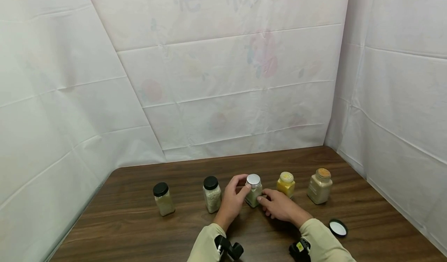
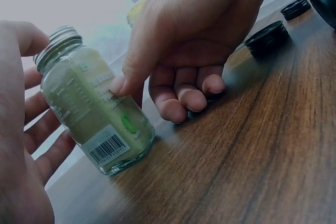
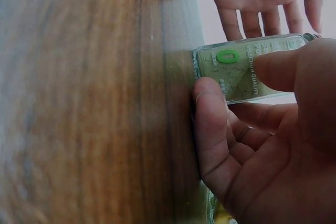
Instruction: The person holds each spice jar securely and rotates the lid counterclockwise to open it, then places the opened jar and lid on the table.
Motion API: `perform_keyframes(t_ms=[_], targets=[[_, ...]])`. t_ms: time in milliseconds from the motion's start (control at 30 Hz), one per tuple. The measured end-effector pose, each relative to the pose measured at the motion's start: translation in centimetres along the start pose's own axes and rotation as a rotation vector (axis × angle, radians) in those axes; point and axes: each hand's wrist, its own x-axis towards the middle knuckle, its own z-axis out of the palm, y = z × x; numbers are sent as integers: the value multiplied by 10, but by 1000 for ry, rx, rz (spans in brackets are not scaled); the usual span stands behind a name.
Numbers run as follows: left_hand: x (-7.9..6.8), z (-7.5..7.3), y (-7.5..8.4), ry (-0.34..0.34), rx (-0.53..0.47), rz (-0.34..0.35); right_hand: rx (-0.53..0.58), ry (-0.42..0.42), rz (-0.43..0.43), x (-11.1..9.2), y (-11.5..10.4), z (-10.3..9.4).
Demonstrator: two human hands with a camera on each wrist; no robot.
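A square glass spice jar [image 1: 253, 194] of pale green powder, with a silver screw lid [image 1: 253, 180], stands upright on the table between both hands. My left hand [image 1: 231, 200] is at its left side, the thumb by the lid and the fingers spread loosely behind the glass, as the left wrist view shows. From the right, my right hand [image 1: 281, 205] pinches the jar low on its body, thumb on the printed face and index finger behind. A barcode label [image 2: 108, 148] and a green mark [image 3: 228, 56] show on the glass. The other right fingers curl near the tabletop.
To the left stand two black-capped jars [image 1: 163, 200] [image 1: 212, 195]. On the right are a yellow-filled jar [image 1: 286, 184] with a perforated top and a larger beige jar [image 1: 319, 186] with an orange-brown top. A black lid [image 1: 338, 228] lies near the right forearm. White cloth [image 1: 227, 79] hangs around the table.
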Motion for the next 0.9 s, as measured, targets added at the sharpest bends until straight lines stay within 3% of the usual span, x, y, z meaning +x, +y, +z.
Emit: perform_keyframes(t_ms=[267,433,567,900], targets=[[0,1,-5,43,-7,-9,-2,-5,-3,0,-1,0],[-3,0,13,52,-11,-10,-1,-10,-15,1,0,1],[-7,-2,32,28,-15,2,-1,-8,-18,1,0,1],[-6,-3,33,-29,25,22,-4,0,4,0,0,0]])
